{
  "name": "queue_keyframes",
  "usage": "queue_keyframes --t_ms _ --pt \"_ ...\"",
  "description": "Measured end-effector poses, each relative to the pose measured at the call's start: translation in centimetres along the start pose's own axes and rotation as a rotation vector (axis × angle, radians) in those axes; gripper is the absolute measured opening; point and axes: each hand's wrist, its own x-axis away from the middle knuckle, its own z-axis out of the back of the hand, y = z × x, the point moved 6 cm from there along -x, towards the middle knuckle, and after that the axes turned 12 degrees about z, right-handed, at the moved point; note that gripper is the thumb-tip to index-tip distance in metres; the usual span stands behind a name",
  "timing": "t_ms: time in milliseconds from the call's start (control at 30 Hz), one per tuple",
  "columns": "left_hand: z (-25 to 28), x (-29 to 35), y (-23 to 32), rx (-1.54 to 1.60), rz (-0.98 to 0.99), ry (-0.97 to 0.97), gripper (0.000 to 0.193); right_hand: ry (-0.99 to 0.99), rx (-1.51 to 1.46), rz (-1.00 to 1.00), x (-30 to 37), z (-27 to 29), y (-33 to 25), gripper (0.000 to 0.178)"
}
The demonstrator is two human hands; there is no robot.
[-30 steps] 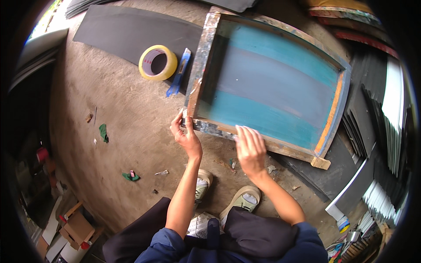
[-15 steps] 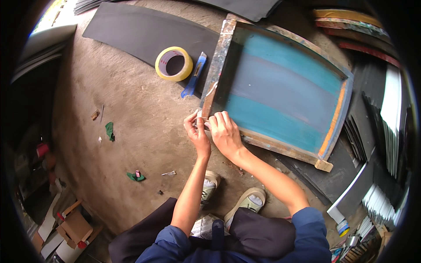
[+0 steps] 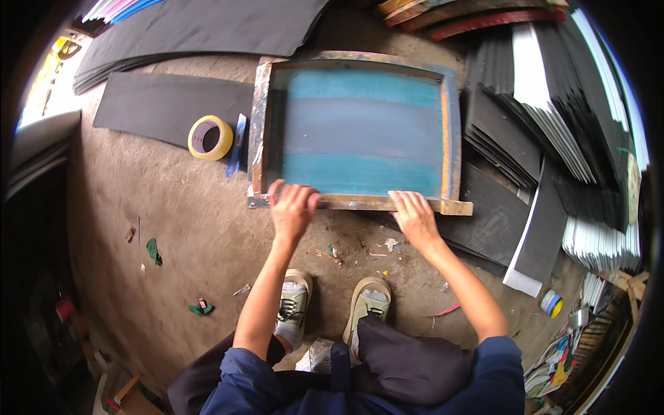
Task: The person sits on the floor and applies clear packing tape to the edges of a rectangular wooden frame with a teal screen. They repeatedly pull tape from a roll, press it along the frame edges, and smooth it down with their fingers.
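A wooden screen-printing frame (image 3: 259, 131) with paint-stained rails lies in front of me, a teal and grey mesh stretched inside it. At the left end of its near rail, my left hand (image 3: 292, 211) has its fingers curled over the wood, slightly blurred. Farther right along that rail my right hand (image 3: 416, 220) grips it, fingertips over the inner edge. To the left of the frame lie a roll of yellowish tape (image 3: 220, 142) and a blue utility knife (image 3: 237, 146).
Black sheets (image 3: 173, 102) lie behind the tape, with a larger stack (image 3: 200, 31) beyond. On the right stand piles of black and white sheets (image 3: 512, 145). Green scraps (image 3: 153, 252) litter the concrete floor. A small blue-and-yellow container (image 3: 551, 303) sits at lower right.
The frame has turned to sit squarer before me and appears farther left in view. My hands, close together at its near left corner before, are now spread along the near rail.
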Motion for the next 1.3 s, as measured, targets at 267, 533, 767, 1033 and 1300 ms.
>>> queue_keyframes --t_ms 267,533,767,1033,1300 --pt "-6.5 1.1 10.7 -0.215 -0.420 -0.252 0.046 0.030 0.329 0.009 3.8 0.9 2.5 0.031" --pt "-6.4 0.8 10.8 -0.293 -0.489 -0.183 0.041 -0.056 0.451 -0.013 3.7 0.6 2.4 0.031" --pt "-5.5 0.8 9.7 -0.217 -0.338 -0.210 0.041 -0.222 0.278 -0.080 3.1 0.3 4.5 0.024" --pt "-6.0 1.4 10.2 -0.256 -0.293 -0.281 0.044 -0.216 0.373 0.042 3.9 0.3 4.5 0.022" --pt "-1.9 0.8 11.5 -0.214 -0.408 -0.062 0.043 -0.176 0.259 -0.008 4.0 4.5 4.1 0.038"
